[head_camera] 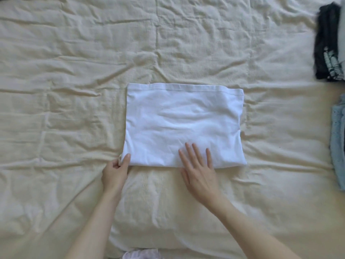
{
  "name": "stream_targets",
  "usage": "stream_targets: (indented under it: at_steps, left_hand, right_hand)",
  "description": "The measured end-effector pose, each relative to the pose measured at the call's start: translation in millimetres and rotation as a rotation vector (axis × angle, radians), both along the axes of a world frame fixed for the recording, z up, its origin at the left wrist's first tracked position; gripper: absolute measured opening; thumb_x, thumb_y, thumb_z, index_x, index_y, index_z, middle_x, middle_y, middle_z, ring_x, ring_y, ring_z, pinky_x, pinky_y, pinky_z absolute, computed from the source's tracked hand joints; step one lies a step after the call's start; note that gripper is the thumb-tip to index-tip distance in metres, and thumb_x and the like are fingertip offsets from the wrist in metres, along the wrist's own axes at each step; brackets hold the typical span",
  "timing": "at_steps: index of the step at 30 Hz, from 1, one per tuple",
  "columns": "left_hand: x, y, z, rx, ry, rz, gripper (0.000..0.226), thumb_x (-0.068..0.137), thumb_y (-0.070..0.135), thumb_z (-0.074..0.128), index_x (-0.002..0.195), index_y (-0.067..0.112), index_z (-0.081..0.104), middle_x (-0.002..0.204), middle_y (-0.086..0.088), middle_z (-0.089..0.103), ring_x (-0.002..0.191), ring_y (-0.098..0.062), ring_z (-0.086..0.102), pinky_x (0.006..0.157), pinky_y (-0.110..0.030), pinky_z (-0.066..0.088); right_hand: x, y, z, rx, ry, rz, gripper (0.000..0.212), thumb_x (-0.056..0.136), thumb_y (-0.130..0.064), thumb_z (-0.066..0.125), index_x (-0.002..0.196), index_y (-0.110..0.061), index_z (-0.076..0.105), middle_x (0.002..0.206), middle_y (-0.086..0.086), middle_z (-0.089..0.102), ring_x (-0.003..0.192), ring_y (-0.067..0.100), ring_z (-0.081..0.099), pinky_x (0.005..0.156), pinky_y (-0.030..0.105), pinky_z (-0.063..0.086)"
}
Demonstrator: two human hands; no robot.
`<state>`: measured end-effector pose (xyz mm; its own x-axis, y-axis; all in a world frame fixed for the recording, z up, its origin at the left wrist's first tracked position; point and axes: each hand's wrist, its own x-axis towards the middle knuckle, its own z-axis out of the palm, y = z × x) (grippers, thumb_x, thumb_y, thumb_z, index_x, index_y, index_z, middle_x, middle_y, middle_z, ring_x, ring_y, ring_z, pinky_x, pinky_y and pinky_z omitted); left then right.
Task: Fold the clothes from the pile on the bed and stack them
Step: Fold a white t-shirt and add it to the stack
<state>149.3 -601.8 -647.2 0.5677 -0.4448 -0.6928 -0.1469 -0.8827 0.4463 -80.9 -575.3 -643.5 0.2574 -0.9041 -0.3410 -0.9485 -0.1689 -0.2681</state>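
Head view: left hand [115, 170] pinching folded white garment's [183, 124] near corner, right hand [198, 168] flat on it.

A white garment [183, 126] lies folded into a flat rectangle at the bed's centre; folded dark [327, 43] and pale-blue [338, 143] clothes (partly cropped) sit at three o'clock.
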Motion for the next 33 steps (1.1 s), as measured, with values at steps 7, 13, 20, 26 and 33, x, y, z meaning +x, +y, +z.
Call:
stream_targets:
  at_steps: [7, 13, 20, 26, 33]
  left_hand:
    - [-19, -8, 16, -0.237, 0.426, 0.637, 0.01, 0.093, 0.002, 0.053, 0.091, 0.011, 0.056, 0.096, -0.007, 0.061, 0.094, -0.019, 0.06, 0.088, -0.034, 0.049]
    - [-73, -20, 61, -0.564, 0.033, 0.17, 0.018, 0.091, 0.007, 0.056, 0.082, 0.017, 0.045, 0.088, -0.004, 0.06, 0.084, -0.015, 0.057, 0.079, -0.027, 0.047]
    - [-204, -24, 73, -0.748, -0.193, -0.839, 0.015, 0.085, 0.008, 0.06, 0.1, 0.009, 0.059, 0.088, -0.006, 0.065, 0.081, -0.026, 0.061, 0.063, -0.037, 0.046]
    - [-224, 13, 31, -0.673, -0.23, -1.381, 0.045, 0.054, -0.004, 0.081, 0.096, 0.003, 0.069, 0.107, -0.013, 0.068, 0.097, -0.031, 0.067, 0.071, -0.037, 0.055]
    - [-175, 29, 13, -0.522, -0.47, -1.433, 0.047, 0.058, -0.006, 0.08, 0.102, 0.007, 0.068, 0.129, -0.018, 0.057, 0.122, -0.041, 0.05, 0.094, -0.061, 0.042]
  right_hand:
    - [9, 7, -15, 0.251, 0.026, 0.027, 0.052, 0.101, -0.033, 0.029, 0.151, -0.022, 0.018, 0.159, 0.002, 0.006, 0.147, 0.023, 0.001, 0.111, 0.047, -0.018]
    - [-8, -15, 21, 0.45, -0.749, -0.725, 0.031, 0.1, -0.02, 0.041, 0.126, -0.016, 0.058, 0.134, -0.001, 0.054, 0.13, 0.015, 0.044, 0.107, 0.023, 0.027]
    - [-99, -14, 48, 0.337, -1.342, -1.47, 0.031, 0.102, -0.031, 0.038, 0.102, -0.013, 0.062, 0.102, 0.006, 0.07, 0.088, 0.017, 0.069, 0.076, 0.029, 0.054]
    - [-125, -11, 35, 0.409, -1.219, -1.459, 0.024, 0.096, -0.027, 0.052, 0.108, -0.007, 0.058, 0.104, 0.008, 0.066, 0.093, 0.022, 0.066, 0.079, 0.027, 0.054]
    - [-118, -23, 22, 0.414, -0.997, -1.464, 0.003, 0.084, -0.005, 0.063, 0.087, -0.006, 0.064, 0.086, 0.01, 0.066, 0.074, 0.018, 0.062, 0.069, 0.029, 0.052]
